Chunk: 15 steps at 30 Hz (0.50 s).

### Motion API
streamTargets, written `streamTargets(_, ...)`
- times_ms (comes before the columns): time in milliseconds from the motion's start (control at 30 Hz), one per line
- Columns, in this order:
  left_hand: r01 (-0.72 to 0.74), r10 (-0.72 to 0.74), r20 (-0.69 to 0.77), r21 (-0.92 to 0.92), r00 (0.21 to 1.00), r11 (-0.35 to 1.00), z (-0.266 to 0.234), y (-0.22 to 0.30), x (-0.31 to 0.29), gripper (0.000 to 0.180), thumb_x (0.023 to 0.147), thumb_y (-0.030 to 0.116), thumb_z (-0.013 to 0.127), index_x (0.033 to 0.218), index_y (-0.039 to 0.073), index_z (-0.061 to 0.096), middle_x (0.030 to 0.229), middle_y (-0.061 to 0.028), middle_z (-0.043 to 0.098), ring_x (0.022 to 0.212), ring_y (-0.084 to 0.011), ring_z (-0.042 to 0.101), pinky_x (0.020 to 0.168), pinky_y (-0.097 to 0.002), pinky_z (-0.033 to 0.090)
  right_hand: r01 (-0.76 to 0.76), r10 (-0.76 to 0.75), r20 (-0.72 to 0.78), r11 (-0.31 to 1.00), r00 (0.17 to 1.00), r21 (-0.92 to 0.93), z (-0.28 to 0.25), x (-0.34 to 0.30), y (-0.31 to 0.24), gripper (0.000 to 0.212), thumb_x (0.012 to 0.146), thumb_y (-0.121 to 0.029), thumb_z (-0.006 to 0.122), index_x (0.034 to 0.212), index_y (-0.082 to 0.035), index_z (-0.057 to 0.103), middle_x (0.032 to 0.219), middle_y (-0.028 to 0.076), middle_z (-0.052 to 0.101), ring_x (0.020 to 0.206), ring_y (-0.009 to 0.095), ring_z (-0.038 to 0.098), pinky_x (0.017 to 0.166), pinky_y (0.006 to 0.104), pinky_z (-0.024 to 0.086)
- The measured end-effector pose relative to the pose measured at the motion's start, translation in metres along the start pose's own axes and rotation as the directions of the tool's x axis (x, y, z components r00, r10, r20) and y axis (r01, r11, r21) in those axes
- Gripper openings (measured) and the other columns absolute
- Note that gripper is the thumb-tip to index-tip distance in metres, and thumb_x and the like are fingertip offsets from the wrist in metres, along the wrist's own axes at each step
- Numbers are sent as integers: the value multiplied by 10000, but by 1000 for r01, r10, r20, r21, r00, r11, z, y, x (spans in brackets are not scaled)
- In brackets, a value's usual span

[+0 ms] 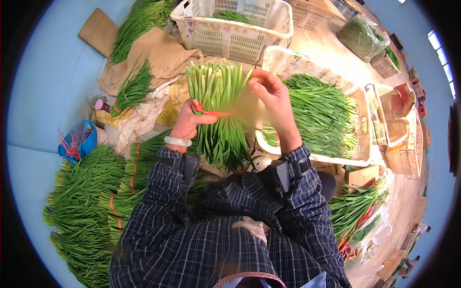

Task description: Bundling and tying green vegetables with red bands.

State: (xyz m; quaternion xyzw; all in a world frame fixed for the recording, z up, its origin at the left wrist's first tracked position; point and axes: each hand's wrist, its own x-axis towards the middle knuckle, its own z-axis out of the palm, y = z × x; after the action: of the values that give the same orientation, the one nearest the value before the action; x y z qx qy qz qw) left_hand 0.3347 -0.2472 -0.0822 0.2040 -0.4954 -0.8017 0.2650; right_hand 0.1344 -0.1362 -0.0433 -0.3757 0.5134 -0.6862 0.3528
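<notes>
The green bundle (216, 91) lies in the left fingers (206, 119).

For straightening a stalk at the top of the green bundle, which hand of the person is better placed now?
Probably the right hand: its fingers are at the right edge, beside the stalk ends. The left hand is occupied, gripping the green bundle near the red band.

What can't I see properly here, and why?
In the head view:
Left hand: most fingers hidden behind the green bundle.
That bundle's right side: partly covered by a blurry smudge.
Upper white crate: contents partly hidden by its sides.
Top-left greens: cut off by the top edge.
</notes>
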Motion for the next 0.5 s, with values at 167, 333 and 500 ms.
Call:
streamTargets(167,-10,8,33,64,999,998,-4,-3,4,761,613,-93,725,1320,26,468,1219,-54,603,1126,-200,576,986,-348,451,5,-3,-63,1000,998,28,18,3,-5,123,859,-119,715,907,-21,657,758,-49,603,706,31,532,657,196,448)
streamTargets(333,-91,89,47,47,995,995,-25,-14,15,763,646,-13,714,1354,13,432,1259,-74,584,1157,-213,565,1018,-363,443,360,-321,-364,932,874,42,3,0,-25,98,896,-145,680,869,-57,645,714,-21,590,647,66,514,618,227,427)
streamTargets(500,-88,107,82,-202,991,975,-53,-27,32,705,689,-2,677,1352,-16,438,1285,-113,579,1178,-260,564,1040,-424,444,622,-526,-669,774,525,-119,-137,-62,-103,88,953,-154,587,1001,-89,621,869,40,631,818,132,588,794,308,481)
